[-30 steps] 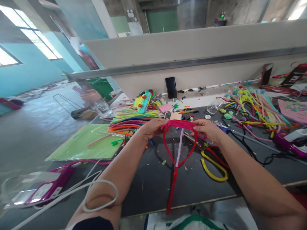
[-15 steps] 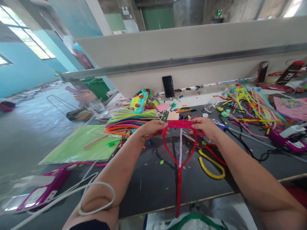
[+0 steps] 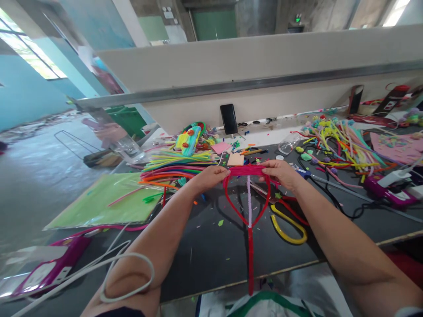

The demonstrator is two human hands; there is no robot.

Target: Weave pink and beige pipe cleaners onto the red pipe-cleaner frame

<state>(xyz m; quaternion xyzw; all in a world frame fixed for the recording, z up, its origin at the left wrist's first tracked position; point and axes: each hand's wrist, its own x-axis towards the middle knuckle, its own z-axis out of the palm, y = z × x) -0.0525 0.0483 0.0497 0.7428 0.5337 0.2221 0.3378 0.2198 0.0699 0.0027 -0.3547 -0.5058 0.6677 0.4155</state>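
At far left on the dark desk (image 3: 205, 259) lies a flat green plastic sheet (image 3: 99, 202), w/ a bundle of coloured pipe cleaners (image 3: 178, 165) beside it. Mid-desk, we hold a red pipe-cleaner loop (image 3: 250, 246) upright-ish: left hand (image 3: 209, 176) & right hand (image 3: 280, 172) fingers pinching its top bar at either end. Right of it lies a yellow curved strip (image 3: 287, 231).

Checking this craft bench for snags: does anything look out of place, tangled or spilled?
Yes. A white cable loops around the left forearm near the elbow. Small cut scraps litter the dark table, and pipe cleaners lie tangled at the far right. The left hand and right hand pinch the red frame at its top.
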